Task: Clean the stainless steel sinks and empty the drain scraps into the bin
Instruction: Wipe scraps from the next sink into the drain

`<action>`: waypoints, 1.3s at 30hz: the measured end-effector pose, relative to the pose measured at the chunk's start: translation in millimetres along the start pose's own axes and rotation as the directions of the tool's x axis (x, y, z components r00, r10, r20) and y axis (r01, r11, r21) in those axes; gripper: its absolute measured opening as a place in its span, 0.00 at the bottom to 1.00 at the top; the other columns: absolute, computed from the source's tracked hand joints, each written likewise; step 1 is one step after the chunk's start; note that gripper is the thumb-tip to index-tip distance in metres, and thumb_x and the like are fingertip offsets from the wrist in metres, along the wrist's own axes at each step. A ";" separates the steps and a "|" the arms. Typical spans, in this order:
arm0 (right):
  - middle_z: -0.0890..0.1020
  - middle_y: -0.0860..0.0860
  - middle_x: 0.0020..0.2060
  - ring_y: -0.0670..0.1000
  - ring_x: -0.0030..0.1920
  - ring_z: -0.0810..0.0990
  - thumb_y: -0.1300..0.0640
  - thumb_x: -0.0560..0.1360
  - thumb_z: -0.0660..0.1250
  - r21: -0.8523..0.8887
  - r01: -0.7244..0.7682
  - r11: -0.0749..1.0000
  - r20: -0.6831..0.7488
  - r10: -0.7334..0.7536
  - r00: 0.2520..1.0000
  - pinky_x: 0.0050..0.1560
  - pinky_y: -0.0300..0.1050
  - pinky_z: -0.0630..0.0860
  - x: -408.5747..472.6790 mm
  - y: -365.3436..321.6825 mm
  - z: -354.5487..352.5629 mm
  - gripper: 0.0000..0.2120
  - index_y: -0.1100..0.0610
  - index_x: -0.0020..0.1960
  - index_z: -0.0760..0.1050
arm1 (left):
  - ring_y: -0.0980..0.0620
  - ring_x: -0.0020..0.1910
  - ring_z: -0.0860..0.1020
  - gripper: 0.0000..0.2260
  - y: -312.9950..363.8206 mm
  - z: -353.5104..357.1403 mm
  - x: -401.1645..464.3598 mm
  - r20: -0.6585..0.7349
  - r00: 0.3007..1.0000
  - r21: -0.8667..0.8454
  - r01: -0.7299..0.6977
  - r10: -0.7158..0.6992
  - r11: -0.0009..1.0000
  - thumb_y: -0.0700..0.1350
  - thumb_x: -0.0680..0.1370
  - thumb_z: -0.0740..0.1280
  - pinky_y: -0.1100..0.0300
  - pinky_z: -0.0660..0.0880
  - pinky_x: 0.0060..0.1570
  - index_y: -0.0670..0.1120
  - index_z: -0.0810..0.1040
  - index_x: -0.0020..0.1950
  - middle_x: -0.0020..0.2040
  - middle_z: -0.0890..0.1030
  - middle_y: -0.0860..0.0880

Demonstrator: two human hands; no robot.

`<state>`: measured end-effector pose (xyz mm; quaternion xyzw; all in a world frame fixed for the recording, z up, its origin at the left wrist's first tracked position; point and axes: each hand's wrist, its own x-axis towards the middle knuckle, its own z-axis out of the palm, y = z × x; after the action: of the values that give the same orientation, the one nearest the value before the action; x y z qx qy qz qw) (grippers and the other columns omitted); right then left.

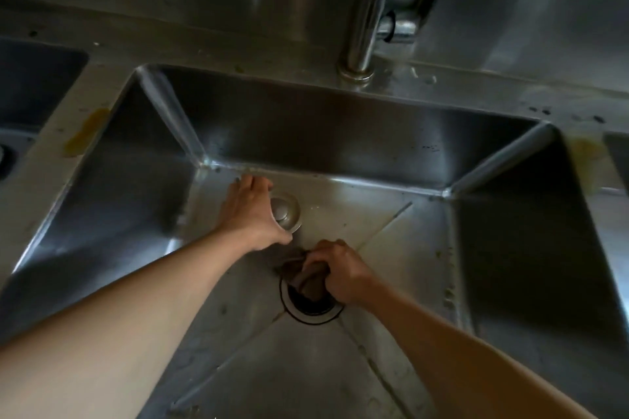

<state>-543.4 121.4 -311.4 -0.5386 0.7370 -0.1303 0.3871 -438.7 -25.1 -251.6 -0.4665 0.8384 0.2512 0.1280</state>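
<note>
Down on the steel sink (391, 214) floor, left hand (253, 211) grips round strainer (284, 213), right hand (340, 270) clutches brown cloth (306, 277).

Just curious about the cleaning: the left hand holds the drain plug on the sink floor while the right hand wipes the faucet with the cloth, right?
Not quite. The head view shows the right hand pressing the cloth into the drain, not wiping the faucet.

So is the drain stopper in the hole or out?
Out. The left hand holds the stopper on the sink floor, beside the uncovered drain hole.
</note>
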 end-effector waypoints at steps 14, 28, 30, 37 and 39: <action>0.74 0.58 0.60 0.61 0.59 0.72 0.63 0.73 0.62 0.092 -0.608 0.788 -0.551 0.549 0.628 0.57 0.46 0.71 -42.8 104.7 -89.5 0.16 0.55 0.60 0.77 | 0.42 0.66 0.65 0.39 78.4 69.0 43.0 -0.033 0.998 0.089 -0.054 0.057 0.995 0.54 0.64 0.78 0.50 0.68 0.58 0.47 0.64 0.69 0.67 0.65 0.46; 0.59 0.58 0.71 0.60 0.64 0.63 0.61 0.77 0.60 -0.199 -0.505 0.840 -0.295 0.440 0.848 0.56 0.46 0.67 -44.7 34.4 9.8 0.22 0.57 0.70 0.62 | 0.42 0.65 0.65 0.22 29.4 70.2 -1.5 -0.084 0.996 0.073 -0.037 0.043 0.997 0.43 0.74 0.68 0.51 0.67 0.59 0.45 0.65 0.66 0.68 0.64 0.45; 0.59 0.57 0.70 0.60 0.64 0.64 0.62 0.77 0.60 -0.130 -0.457 0.880 -0.216 0.425 0.879 0.56 0.47 0.69 -36.0 14.6 18.9 0.22 0.58 0.70 0.63 | 0.43 0.66 0.64 0.24 14.5 66.3 -17.1 -0.001 0.999 0.117 -0.047 0.048 0.992 0.43 0.74 0.67 0.52 0.66 0.61 0.47 0.64 0.69 0.69 0.63 0.46; 0.75 0.53 0.55 0.57 0.53 0.77 0.65 0.69 0.58 0.238 -0.420 0.876 -0.360 0.481 0.799 0.53 0.49 0.78 -56.3 -3.1 -2.4 0.19 0.56 0.59 0.75 | 0.47 0.72 0.60 0.28 -15.9 64.9 -53.7 0.201 0.979 0.286 -0.030 -0.030 0.958 0.39 0.75 0.62 0.50 0.62 0.69 0.50 0.59 0.74 0.74 0.60 0.51; 0.74 0.54 0.57 0.58 0.53 0.75 0.60 0.74 0.59 0.167 -0.538 0.827 -0.422 0.553 0.719 0.53 0.50 0.76 -78.2 9.3 -14.2 0.14 0.55 0.59 0.72 | 0.47 0.72 0.60 0.28 -16.9 66.2 -60.6 0.260 0.965 0.309 -0.041 -0.043 0.950 0.40 0.75 0.62 0.49 0.61 0.69 0.51 0.59 0.75 0.75 0.58 0.52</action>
<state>-550.6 191.7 -274.0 -0.2460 0.9294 -0.1441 0.2345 -393.4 46.7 -285.2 -0.4034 0.8427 0.1753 0.3106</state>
